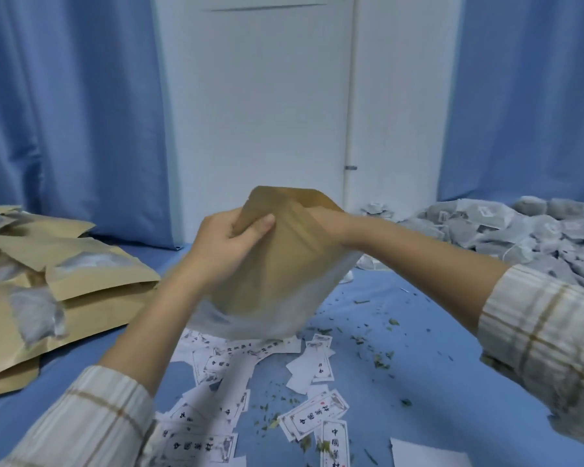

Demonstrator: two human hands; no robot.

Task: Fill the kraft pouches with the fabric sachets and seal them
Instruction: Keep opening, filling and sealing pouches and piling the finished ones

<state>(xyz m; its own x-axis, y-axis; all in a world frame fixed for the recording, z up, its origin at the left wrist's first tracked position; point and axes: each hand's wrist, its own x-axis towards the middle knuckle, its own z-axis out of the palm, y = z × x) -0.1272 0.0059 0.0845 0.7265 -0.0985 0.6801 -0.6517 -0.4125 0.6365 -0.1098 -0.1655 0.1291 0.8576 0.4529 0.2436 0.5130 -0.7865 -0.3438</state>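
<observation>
Pouch held in mid-air over the blue table, long axis tilted, far end up. Left hand pinches its upper edge, thumb on the paper. Right hand mostly hidden behind; grip unclear. Sachet pile nearer the right hand.

Left hand: I have it raised in front of me, fingers curled, thumb pressed on the near face of the blurred tan kraft-paper pouch, pinching its upper left edge. Left forearm bare, angling up from the lower left; cream plaid sleeve pushed back towards the elbow. Right hand: at the pouch's upper right edge, fingers hidden behind the paper, grip not readable. Right forearm bare, entering from the right; matching plaid cuff.
</observation>
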